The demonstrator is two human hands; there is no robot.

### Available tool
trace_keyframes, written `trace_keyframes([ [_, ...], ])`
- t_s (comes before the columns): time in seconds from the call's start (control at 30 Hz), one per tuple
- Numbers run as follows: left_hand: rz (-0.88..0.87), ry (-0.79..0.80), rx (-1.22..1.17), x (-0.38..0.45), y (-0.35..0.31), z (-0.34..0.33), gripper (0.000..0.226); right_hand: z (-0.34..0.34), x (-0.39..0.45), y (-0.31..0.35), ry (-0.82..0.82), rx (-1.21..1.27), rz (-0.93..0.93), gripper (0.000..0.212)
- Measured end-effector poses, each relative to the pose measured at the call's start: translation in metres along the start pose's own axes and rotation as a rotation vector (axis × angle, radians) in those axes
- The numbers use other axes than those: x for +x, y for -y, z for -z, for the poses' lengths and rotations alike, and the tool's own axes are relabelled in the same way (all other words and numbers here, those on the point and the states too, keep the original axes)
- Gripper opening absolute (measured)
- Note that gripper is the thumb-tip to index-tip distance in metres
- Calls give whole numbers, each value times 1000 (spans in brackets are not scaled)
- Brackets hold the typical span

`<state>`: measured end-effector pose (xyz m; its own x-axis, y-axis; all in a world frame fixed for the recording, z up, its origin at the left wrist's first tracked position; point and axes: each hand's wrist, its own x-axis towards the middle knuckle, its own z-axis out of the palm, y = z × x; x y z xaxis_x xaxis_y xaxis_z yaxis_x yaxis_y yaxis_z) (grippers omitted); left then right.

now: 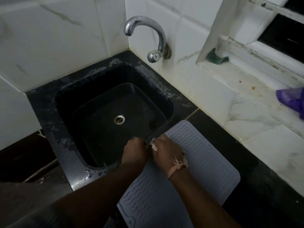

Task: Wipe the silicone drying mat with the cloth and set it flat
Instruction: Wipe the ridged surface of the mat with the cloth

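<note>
The grey silicone drying mat (205,155), ribbed with wavy lines, lies flat on the black counter right of the sink. Its near-left part is covered by my forearms. My right hand (166,150) is over the mat's left edge, gripping a pale pink cloth (178,164). Bits of the cloth show between my fingers and at my wrist. My left hand (134,152) is curled into a fist right against the right one, over the sink's edge. It appears to grip the cloth's other end, which is mostly hidden.
A black sink (49,102) with a metal drain (119,119) fills the counter corner, under a chrome tap (148,25) on the white tiled wall. A green sponge (217,57) sits on the window ledge. A purple bag (291,99) lies at the right edge.
</note>
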<state>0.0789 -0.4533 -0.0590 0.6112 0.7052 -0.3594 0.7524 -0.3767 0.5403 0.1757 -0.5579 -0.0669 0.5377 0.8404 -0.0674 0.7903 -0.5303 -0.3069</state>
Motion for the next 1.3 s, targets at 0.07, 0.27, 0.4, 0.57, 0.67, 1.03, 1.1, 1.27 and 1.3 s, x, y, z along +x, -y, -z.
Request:
trace_keyframes([
  [0.07, -8, 9, 1, 3, 2, -2, 14, 3, 3, -10, -12, -8, 13, 29],
  [0.27, -8, 101, 27, 7, 6, 0, 12, 21, 35, -55, -53, -80, -86, 18],
  [0.4, 5, 102, 46, 7, 5, 1, 12, 32, 52, -87, -90, -94, -200, 18],
  [0.57, 10, 103, 42, 6, 1, 3, 11, 41, 68, -106, -160, -62, -365, 18],
  [0.67, 30, 120, 47, 5, -2, 6, 16, 42, 71, -104, -157, -67, -400, 18],
  [1.03, 6, 68, 36, -7, -9, 6, 14, 44, 38, -109, -370, 290, -681, 18],
  [1.1, -78, 19, 83, -17, -8, 0, 12, 39, 25, -106, -309, 258, -650, 24],
  [1.27, -366, 126, 348, -39, -2, -10, 51, 6, -3, -78, -60, -106, -575, 62],
  [1.3, -363, 185, 414, -41, -2, -11, 67, 5, -4, -76, -55, -124, -568, 64],
])
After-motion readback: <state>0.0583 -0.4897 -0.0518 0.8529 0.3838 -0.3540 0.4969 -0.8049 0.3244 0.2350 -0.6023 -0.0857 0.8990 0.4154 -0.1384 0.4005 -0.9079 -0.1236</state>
